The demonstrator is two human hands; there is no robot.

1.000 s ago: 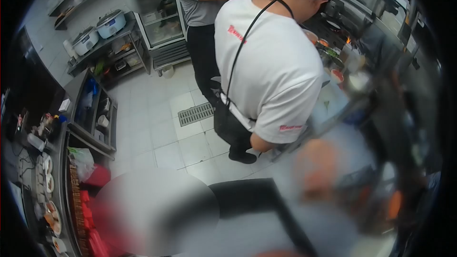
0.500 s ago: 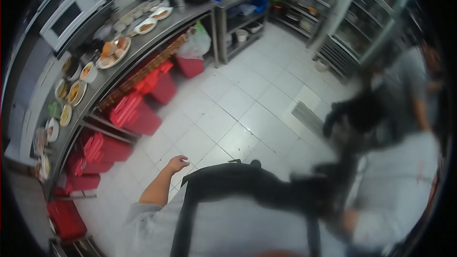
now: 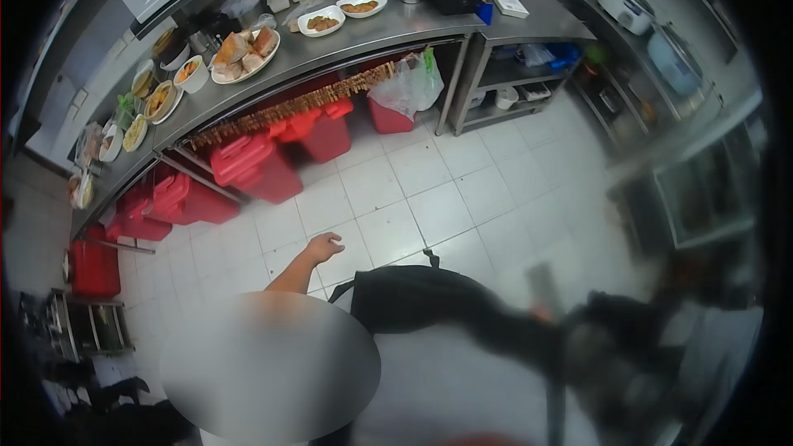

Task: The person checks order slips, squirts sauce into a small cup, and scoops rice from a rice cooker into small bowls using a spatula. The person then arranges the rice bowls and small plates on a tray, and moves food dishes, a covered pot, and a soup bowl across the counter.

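My left hand (image 3: 325,247) hangs over the white tiled floor, in front of the black apron (image 3: 413,297) on my body. Its fingers are loosely bent with a small gap at the thumb, and nothing shows in it. It touches no object; the counter with its dishes stands well beyond it. I cannot make out my right hand; the right side of my body is smeared by motion. On the counter lie a plate of large meat pieces (image 3: 245,54) and two white dishes of brown food, one of them nearer the meat (image 3: 321,22).
A steel counter (image 3: 289,62) curves along the far side, with red bins (image 3: 256,167) beneath it. A shelf unit (image 3: 516,74) adjoins it. White tiles (image 3: 388,231) cover the floor. At right is a blurred person (image 3: 710,347); a grey blurred oval (image 3: 268,367) hides the lower left.
The view has swung to the right, bringing the counter's far end nearer the middle. The person at right has shifted lower in view. My left hand keeps its loose bend.
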